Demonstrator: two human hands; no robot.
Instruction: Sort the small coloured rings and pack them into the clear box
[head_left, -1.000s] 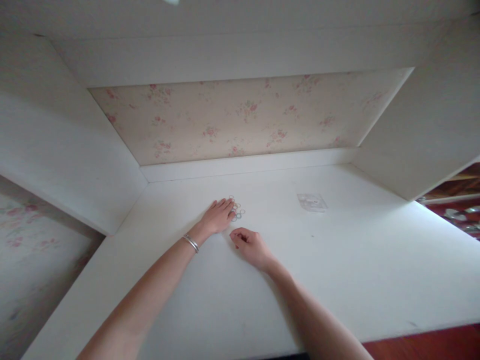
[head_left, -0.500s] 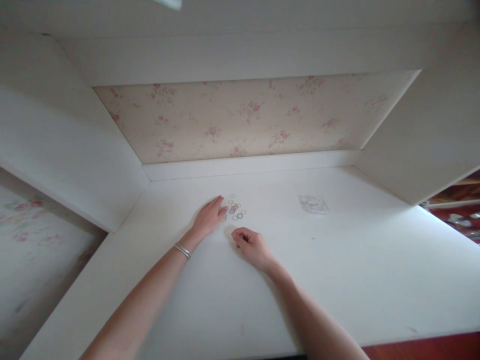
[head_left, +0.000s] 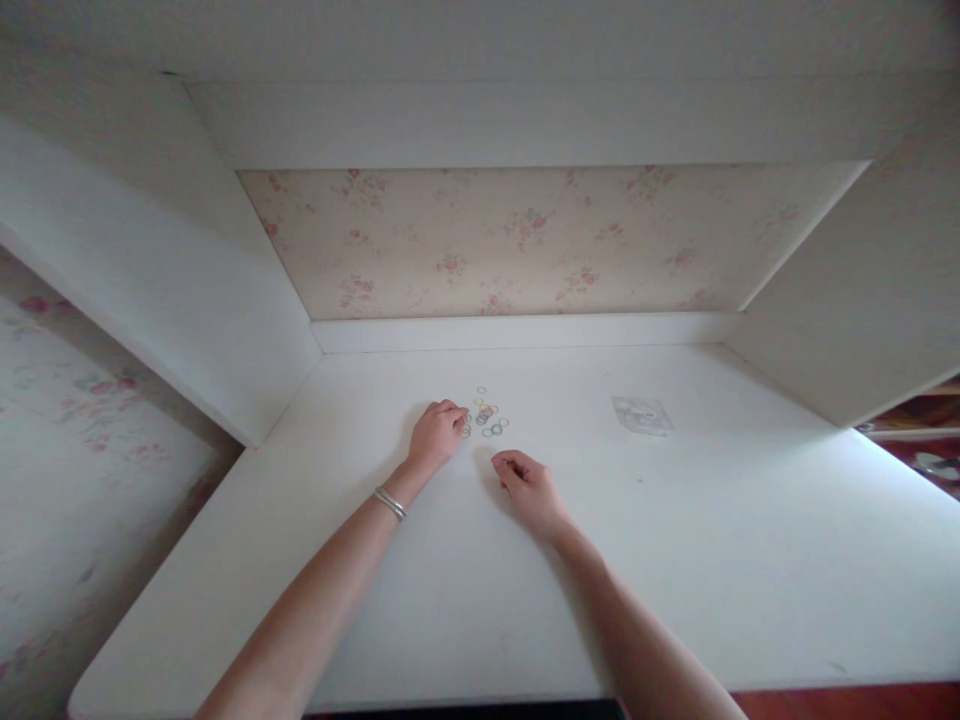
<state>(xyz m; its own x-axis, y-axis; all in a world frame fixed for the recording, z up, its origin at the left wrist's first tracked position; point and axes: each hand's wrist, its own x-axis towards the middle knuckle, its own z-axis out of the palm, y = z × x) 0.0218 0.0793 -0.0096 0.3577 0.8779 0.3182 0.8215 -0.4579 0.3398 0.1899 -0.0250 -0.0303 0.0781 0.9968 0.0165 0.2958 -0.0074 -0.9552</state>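
White desk (head_left: 712, 560) sits in a nook with flowery wallpaper (head_left: 540, 240) at the back. Little colored rings (head_left: 486, 415) lie in a small pile on it. The left hand (head_left: 436, 436) curls its fingers at the pile's edge, and the right hand (head_left: 529, 487) rests loosely curled near it, holding nothing I can see; a small clear bag (head_left: 641, 414) lies off to the right.

light: soft, dim, from right | shadows: faint | focus: soft | edges: wide-angle stretched

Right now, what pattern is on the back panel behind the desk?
Head view: back panel is pale cream with small pink floral sprigs.
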